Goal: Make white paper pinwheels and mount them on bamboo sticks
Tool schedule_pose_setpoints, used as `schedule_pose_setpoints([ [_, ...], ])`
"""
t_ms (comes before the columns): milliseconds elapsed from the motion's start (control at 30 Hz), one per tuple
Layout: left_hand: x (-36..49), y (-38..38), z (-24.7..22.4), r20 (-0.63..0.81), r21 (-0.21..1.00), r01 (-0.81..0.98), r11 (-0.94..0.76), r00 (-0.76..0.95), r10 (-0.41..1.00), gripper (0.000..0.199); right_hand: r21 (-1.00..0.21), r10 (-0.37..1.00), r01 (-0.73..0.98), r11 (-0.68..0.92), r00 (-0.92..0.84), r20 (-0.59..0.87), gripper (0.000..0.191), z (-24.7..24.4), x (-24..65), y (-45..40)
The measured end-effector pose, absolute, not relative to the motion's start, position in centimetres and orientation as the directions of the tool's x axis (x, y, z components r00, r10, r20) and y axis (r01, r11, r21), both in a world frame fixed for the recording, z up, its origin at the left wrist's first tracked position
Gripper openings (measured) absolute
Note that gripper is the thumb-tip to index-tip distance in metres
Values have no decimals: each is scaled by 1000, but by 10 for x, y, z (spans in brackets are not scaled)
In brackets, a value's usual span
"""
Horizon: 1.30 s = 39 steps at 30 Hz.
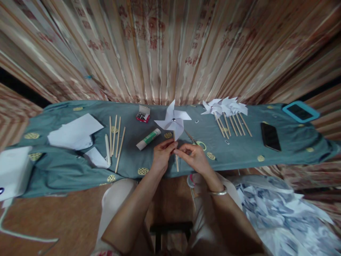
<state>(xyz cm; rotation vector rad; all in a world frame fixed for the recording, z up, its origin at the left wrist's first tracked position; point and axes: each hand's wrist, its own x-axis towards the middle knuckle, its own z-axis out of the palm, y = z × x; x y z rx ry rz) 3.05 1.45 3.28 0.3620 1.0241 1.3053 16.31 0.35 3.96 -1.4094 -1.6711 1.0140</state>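
A white paper pinwheel [178, 125] with a shiny pin at its centre stands out in front of me, its wooden stick [177, 164] pointing down toward me. My left hand [163, 153] is closed round the stick below the blades. Thumb and fingertips of my right hand [193, 154] are pinched together at the same stick, beside the left fingers; what exactly they pinch is hidden. Scissors [200, 144] with yellow-green handles lie just beyond my right hand. A green and white glue stick [148, 139] rests to the left of the pinwheel.
A small box of pins [143, 113], loose wooden sticks [117, 137] and white paper sheets [74, 131] lie on the left. Several finished pinwheels [226, 108], a phone [270, 136] and a blue-framed tablet [301, 111] are on the right. A bag of paper scraps [287, 213] sits below.
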Motion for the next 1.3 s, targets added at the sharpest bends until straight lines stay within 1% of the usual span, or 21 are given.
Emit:
schedule_pose_setpoints([
  [133,26,16,38,-378,740,-624,253,-74,923,35,-878,981,469,96,-193,4,36,34,160,-2],
  [333,24,17,42,-372,714,-660,234,-74,925,35,-904,981,419,81,-194,-2,32,25,156,-3],
  [500,23,15,43,-342,727,-642,243,-32,939,37,-892,991,444,84,-134,26,33,28,165,1],
  [567,22,14,42,-348,725,-643,248,-30,937,40,-869,995,488,77,-90,38,37,31,176,6],
  [667,22,13,42,-357,716,-651,253,-29,934,42,-817,999,575,49,-12,51,38,36,199,17],
  [767,22,14,41,-359,717,-649,255,-30,933,41,-735,999,678,6,32,37,39,39,228,33],
  [833,22,14,41,-358,724,-642,254,-34,933,41,-640,996,768,-22,69,50,39,39,248,45],
  [867,22,14,40,-356,728,-637,253,-36,934,41,-573,995,818,-39,82,50,39,40,257,51],
  [933,22,14,40,-349,739,-626,251,-36,936,43,-376,991,919,-115,132,21,39,40,273,64],
  [1100,22,13,41,-346,745,-617,252,-36,937,43,-209,981,959,-191,196,1,29,40,302,89],
  [1300,22,14,42,-353,741,-623,251,-43,935,40,-50,983,982,-182,181,-26,28,37,317,108],
])
